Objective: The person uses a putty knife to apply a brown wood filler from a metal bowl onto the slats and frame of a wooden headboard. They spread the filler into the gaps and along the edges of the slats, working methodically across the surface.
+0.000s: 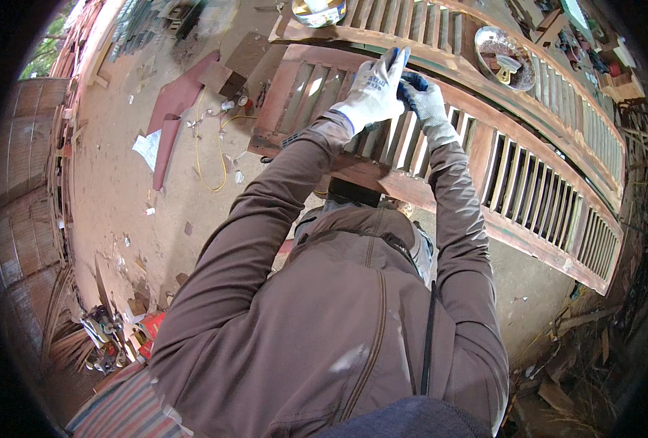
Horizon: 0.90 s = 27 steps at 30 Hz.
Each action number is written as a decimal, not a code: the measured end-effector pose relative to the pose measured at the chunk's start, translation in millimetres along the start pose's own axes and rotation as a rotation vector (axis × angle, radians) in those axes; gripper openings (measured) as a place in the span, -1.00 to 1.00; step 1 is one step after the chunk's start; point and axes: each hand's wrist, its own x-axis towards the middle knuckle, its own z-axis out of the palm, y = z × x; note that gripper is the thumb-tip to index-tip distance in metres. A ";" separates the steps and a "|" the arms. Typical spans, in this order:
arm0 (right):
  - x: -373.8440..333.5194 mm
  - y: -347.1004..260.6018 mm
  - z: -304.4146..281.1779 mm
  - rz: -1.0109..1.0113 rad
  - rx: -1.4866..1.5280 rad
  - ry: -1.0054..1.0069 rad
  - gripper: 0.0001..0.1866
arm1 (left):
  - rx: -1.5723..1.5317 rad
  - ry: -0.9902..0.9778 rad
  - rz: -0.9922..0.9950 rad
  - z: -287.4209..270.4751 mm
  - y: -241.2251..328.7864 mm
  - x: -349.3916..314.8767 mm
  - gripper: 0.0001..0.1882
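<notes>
My left hand [377,89], in a white knit glove with blue on its fingers, is held over a reddish-brown wooden louvred shutter [404,191]. Its fingers stretch toward the far edge. Right beside it is my right hand [426,104], gloved in white and blue, its fingers curled in toward the left hand. Whatever the curled fingers may hold is hidden. Below the hands, light shows through gaps between the shutter's slats.
A second louvred shutter [371,35] lies beyond the first. On it stand a round tub [319,14] and a metal bowl [486,36] with a brush or scraper [508,67] in it. A yellow cord [201,169] and a dark red sheet [179,95] lie on the ground at left.
</notes>
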 end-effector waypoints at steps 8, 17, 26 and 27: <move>-30.6 -14.3 18.2 -0.075 0.005 0.121 -0.77 | 0.169 0.249 -0.180 -13.3 13.6 -24.7 0.06; -26.1 3.2 19.4 -0.153 0.080 0.151 -0.77 | -0.155 -0.040 0.149 -17.2 -35.6 -64.3 0.02; -30.6 14.1 18.5 -0.184 0.248 0.137 -0.71 | -0.170 0.074 0.083 -23.7 -15.4 -34.1 -0.40; -30.1 15.8 18.5 -0.178 0.314 0.135 -0.69 | -0.084 0.037 0.045 -15.1 -9.1 -30.6 -0.39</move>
